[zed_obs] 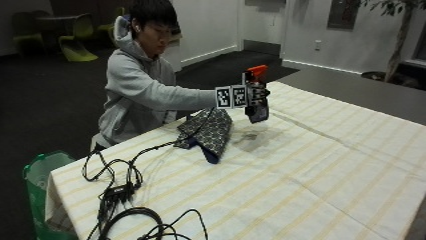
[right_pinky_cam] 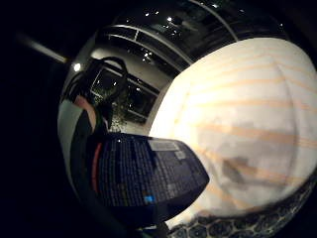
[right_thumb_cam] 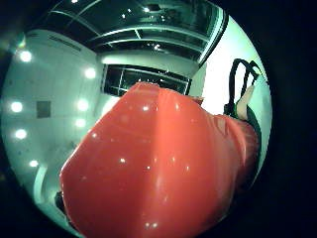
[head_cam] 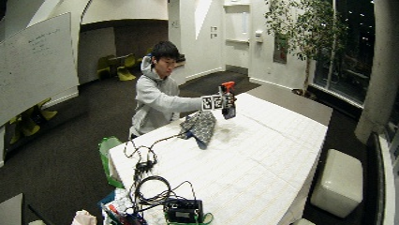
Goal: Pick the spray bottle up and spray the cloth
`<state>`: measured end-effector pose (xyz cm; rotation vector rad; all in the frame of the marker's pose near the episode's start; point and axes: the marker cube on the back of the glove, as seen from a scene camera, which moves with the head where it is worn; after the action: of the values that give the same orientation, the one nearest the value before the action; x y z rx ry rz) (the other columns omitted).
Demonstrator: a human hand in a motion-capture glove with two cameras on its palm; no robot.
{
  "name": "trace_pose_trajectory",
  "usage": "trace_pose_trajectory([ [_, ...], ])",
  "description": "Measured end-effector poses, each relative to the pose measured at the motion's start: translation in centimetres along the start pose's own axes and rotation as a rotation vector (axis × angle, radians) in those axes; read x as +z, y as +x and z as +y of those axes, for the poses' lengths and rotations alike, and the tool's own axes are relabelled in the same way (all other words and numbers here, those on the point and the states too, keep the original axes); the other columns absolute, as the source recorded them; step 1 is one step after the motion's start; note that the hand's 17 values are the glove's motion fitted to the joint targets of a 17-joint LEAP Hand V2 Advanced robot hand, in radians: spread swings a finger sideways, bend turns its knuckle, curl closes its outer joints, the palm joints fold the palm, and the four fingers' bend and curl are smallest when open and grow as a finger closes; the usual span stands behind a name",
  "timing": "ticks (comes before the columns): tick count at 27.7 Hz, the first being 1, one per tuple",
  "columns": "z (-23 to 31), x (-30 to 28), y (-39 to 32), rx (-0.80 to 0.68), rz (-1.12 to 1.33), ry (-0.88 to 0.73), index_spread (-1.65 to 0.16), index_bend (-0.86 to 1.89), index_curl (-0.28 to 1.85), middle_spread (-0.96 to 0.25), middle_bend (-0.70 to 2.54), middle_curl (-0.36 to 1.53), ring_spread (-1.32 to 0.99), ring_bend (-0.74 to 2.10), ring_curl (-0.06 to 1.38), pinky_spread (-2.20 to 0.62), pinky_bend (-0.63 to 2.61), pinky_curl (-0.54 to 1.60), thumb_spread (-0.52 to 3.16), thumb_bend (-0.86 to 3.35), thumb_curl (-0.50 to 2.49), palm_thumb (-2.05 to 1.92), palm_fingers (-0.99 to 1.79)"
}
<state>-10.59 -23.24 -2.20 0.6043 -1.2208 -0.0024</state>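
My gloved right hand (zed_obs: 255, 94) grips a spray bottle (zed_obs: 256, 102) and holds it up above the table. The bottle has an orange-red trigger head (zed_obs: 255, 71) and a dark body with a printed label (right_pinky_cam: 143, 171). The red head (right_thumb_cam: 158, 173) fills the thumb side palm view. A dark patterned cloth (zed_obs: 210, 129) is lifted into a peak beside the bottle, on the person's side. Its lower edge rests on the striped tablecloth (zed_obs: 299, 165). In the wide outside view the hand (head_cam: 225, 100) holds the bottle (head_cam: 228, 107) just right of the cloth (head_cam: 199, 125).
Black cables (zed_obs: 120, 187) lie on the near left part of the table. A green bin (zed_obs: 40, 172) stands at the table's left corner. More cables and a dark box (head_cam: 182, 210) sit at the table's near end in the wide outside view.
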Motion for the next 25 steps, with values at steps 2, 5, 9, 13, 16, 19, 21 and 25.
trace_pose_trajectory([
  [2,-0.8,1.2,1.2,0.014,0.013,0.033,-0.16,0.37,0.53,-0.08,0.49,0.46,-0.15,0.41,0.41,-0.24,0.39,0.4,0.21,-0.03,0.74,0.99,1.33],
  [5,-1.7,2.6,2.6,0.034,0.042,0.034,-0.15,0.36,0.53,-0.08,0.49,0.46,-0.14,0.4,0.41,-0.25,0.4,0.4,0.22,-0.03,0.75,0.99,1.32],
  [9,-1.9,3.7,4.1,0.036,0.123,-0.094,-0.16,0.31,0.52,-0.08,0.47,0.46,-0.15,0.39,0.41,-0.24,0.43,0.41,0.26,-0.04,0.74,0.98,1.25],
  [13,-0.9,3.6,5.2,0.005,0.225,-0.262,-0.21,0.06,0.48,-0.07,0.37,0.44,-0.12,0.27,0.41,-0.09,0.42,0.44,0.49,-0.05,0.7,0.93,0.42],
  [16,0.1,2.6,5.6,-0.012,0.241,-0.294,-0.25,0.02,0.45,-0.04,0.32,0.43,-0.08,0.3,0.45,0.02,0.47,0.48,0.59,-0.07,0.66,0.85,0.08],
  [19,0.6,1.1,6.0,-0.006,0.234,-0.293,-0.28,0.01,0.35,-0.02,0.28,0.4,-0.07,0.27,0.38,0.09,0.47,0.41,0.66,-0.07,0.61,0.79,0.08],
  [21,0.9,0.3,6.0,-0.004,0.231,-0.289,-0.29,0.02,0.31,-0.01,0.28,0.39,-0.06,0.28,0.35,0.12,0.48,0.39,0.7,-0.07,0.59,0.76,0.08],
  [25,1.8,-1.4,5.4,-0.008,0.22,-0.278,-0.31,0.05,0.27,0.0,0.27,0.38,-0.05,0.31,0.34,0.16,0.5,0.37,0.75,-0.05,0.55,0.73,0.07],
])
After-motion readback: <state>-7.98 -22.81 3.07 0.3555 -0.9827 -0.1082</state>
